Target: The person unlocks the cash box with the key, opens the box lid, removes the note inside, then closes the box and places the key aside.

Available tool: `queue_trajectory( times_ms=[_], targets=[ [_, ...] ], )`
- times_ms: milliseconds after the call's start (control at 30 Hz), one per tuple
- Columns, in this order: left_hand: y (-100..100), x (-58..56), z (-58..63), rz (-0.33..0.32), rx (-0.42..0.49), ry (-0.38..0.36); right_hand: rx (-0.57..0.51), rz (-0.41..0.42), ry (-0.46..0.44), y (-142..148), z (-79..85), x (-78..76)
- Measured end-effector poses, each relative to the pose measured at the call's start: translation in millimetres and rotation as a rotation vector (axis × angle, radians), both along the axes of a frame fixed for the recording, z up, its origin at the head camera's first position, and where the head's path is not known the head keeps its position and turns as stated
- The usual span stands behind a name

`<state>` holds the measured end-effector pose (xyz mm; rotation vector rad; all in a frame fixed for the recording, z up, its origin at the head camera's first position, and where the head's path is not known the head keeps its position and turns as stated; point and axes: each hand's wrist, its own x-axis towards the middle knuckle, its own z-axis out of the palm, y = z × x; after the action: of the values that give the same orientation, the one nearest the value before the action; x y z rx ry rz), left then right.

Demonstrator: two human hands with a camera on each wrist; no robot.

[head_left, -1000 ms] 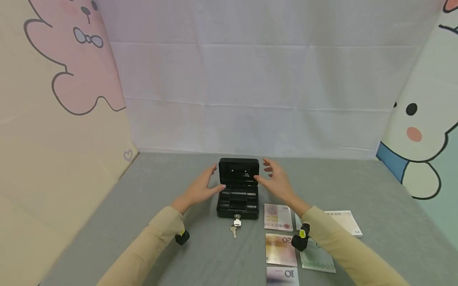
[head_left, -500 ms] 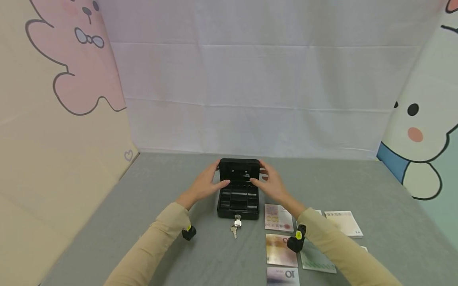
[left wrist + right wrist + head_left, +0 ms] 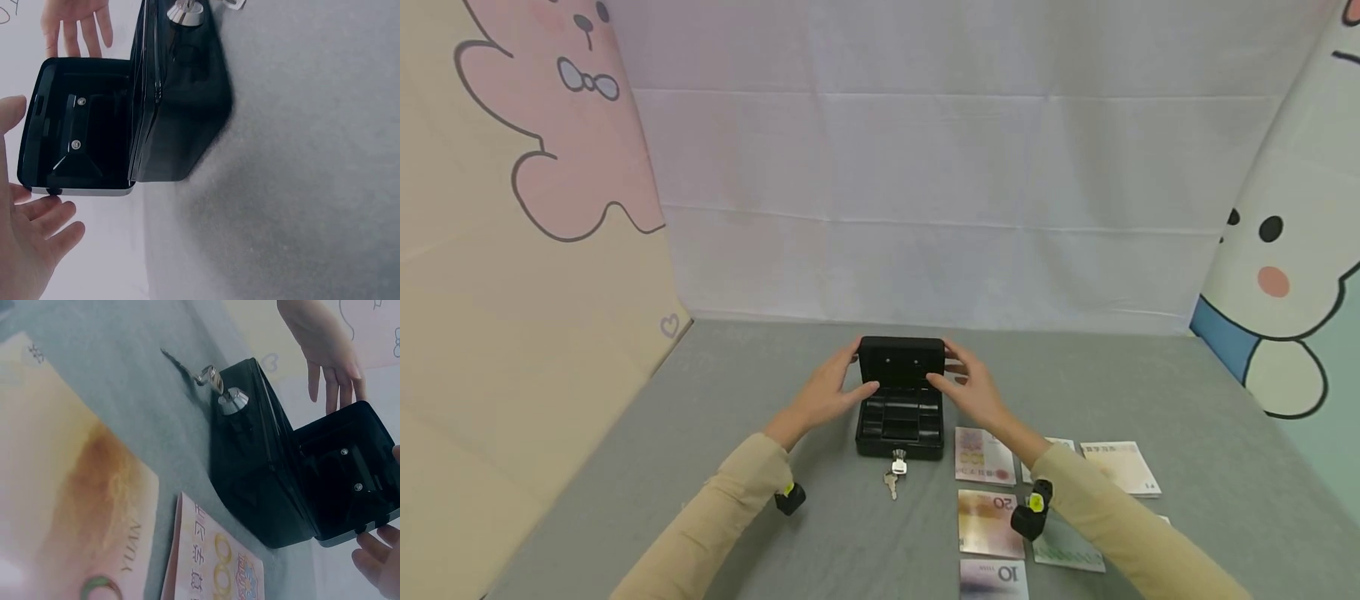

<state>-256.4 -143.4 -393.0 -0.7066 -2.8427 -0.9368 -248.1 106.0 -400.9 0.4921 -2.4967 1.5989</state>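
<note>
A small black cash box [image 3: 900,450] stands with its lid [image 3: 901,360] raised and its inner compartments showing. My left hand [image 3: 824,395] is at the lid's left side; its fingertips touch the edge, while the thumb stays in front, apart from the lid. On the opposite side, my right hand [image 3: 976,390] has its fingers against the lid's right edge, thumb likewise in front. In the left wrist view, the left fingers [image 3: 53,219] lie loosely extended along the lid's rim. A key [image 3: 898,463] sits in the front lock, and another key [image 3: 891,485] hangs from it.
Banknote-like paper stacks lie right of the box: a pink 100 [image 3: 984,456], a brown 20 [image 3: 990,523], a purple 10 [image 3: 993,578], a green one [image 3: 1067,546] and a pale one [image 3: 1122,468]. A white cloth [image 3: 925,167] hangs behind the grey table [image 3: 760,358].
Both hands have come in from beside the box to touch the lid's sides. The lid has tipped slightly forward in the last half second. The box body has stayed in place.
</note>
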Motion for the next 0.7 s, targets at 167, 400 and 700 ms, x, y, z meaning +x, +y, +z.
queue_trajectory(
  times_ms=[167,400,700],
  targets=[
    [-2.1,6.8,-2.2,-0.011,0.025,0.026,-0.073,0.006,-0.069,1.4,3.9,7.2],
    [-7.2,17.2,-10.5,-0.033,0.088,0.052,-0.080,0.102,-0.082,6.5,-1.0,16.6],
    [-7.9,32.2,-17.8,-0.067,0.207,0.071,-0.004,0.122,-0.144,2.6,-1.1,35.7]
  ],
)
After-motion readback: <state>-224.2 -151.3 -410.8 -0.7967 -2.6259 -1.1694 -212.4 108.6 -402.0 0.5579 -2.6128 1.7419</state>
